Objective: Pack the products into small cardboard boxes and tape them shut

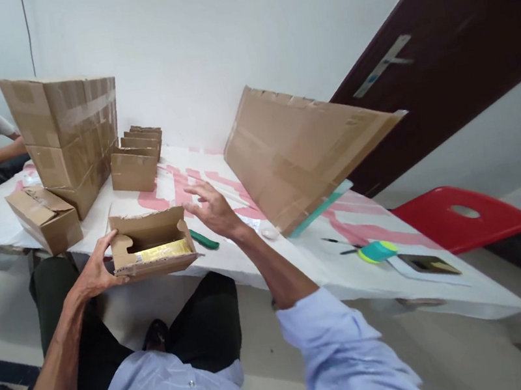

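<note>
1. A big flat brown cardboard sheet (303, 149) is leaning just right of the right hand (216, 212), limiting room on that side.
2. The white-covered desk (299, 251) is carrying things; its near edge is running just under both hands.
3. The small open brown cardboard box with a yellow item inside (152, 245) is sitting at that edge; keeping it level looks wise.
4. The left hand (97, 270) is grasping the box's left end in its grip.
5. The right hand's grip is released, fingers spread, hovering beside the box flap.
</note>
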`<state>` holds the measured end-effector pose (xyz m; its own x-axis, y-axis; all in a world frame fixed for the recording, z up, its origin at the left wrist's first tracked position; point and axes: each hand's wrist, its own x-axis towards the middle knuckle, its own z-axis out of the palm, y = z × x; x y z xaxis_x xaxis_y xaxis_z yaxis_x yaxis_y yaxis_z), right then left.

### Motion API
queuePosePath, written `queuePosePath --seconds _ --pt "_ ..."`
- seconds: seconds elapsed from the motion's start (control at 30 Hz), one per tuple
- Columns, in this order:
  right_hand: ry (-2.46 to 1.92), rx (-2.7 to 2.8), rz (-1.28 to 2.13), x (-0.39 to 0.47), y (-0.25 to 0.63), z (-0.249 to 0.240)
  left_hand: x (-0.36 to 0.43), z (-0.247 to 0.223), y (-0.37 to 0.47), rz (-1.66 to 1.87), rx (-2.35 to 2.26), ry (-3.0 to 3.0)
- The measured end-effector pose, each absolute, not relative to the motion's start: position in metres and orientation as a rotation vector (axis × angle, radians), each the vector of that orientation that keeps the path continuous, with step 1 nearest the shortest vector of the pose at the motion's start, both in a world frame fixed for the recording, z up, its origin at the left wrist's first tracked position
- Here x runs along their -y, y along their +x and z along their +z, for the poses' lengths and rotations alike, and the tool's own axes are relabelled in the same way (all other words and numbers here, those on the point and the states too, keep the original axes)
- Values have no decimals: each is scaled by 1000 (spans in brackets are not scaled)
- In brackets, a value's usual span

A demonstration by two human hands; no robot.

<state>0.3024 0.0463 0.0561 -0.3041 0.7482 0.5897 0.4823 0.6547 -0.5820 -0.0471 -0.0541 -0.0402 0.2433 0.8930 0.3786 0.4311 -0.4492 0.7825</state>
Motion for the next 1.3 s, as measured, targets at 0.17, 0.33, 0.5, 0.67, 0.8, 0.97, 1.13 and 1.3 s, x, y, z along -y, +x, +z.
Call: queuePosePath --seconds 0.17,0.33,0.5,0.67,0.8,0.97,1.13,1.3 --pt "-952 2082 915 -79 291 64 55 -38 -48 1112 -1179 2007" --pt "-949 2039 985 -78 289 63 55 -36 -49 1078 -1190 2047" --pt "-1006 1918 1127 -82 293 57 51 -28 -47 1045 -1189 2147" --pt "-1133 1598 1432 -93 295 42 52 -27 -42 1037 -1213 2234" --pt "-1188 1350 1553 -98 293 22 56 -30 -38 1022 -1208 2246" --pt "-1149 1209 1292 -102 304 -7 53 -27 -46 1035 -1232 2198" --pt "-1272 1093 970 -98 369 -35 48 -19 -66 1107 -1389 2104" --pt "-1440 981 669 -78 467 -61 49 -8 -71 1046 -1481 2037"
